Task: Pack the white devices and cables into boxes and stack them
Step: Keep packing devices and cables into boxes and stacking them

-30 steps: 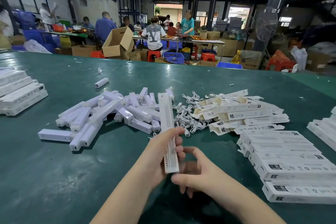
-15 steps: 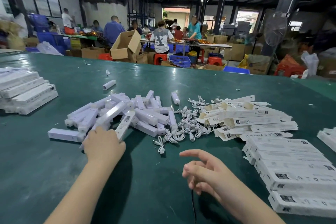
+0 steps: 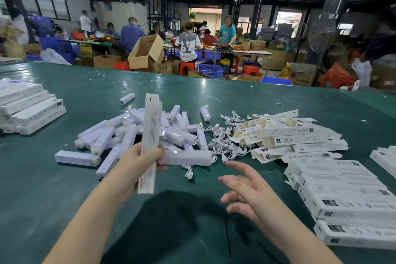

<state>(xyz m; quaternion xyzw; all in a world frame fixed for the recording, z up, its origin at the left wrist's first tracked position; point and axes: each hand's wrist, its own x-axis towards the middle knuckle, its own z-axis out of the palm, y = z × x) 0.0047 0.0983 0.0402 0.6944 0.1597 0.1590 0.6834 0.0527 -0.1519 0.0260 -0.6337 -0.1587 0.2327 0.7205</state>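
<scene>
My left hand (image 3: pixel 137 161) grips a long white box (image 3: pixel 151 135), held upright above the green table (image 3: pixel 64 199). A white device (image 3: pixel 188 157) lies crosswise at the fingertips of that hand; whether they grip it I cannot tell. My right hand (image 3: pixel 242 191) hovers over the table with its fingers spread and holds nothing. Behind my hands is a loose pile of white devices (image 3: pixel 120 135). Right of it lies a tangle of white cables (image 3: pixel 225 143), then a heap of flat unpacked boxes (image 3: pixel 289 135).
Packed boxes stand stacked at my right (image 3: pixel 342 195), at the far right edge (image 3: pixel 385 156) and at the left (image 3: pixel 27 107). One device (image 3: pixel 126 98) lies apart further back. Beyond the table, people work at benches among cardboard cartons (image 3: pixel 145 53).
My left hand went down into the device pile and has come back up with the box upright and a device at its fingertips. My right hand has spread open and shifted right.
</scene>
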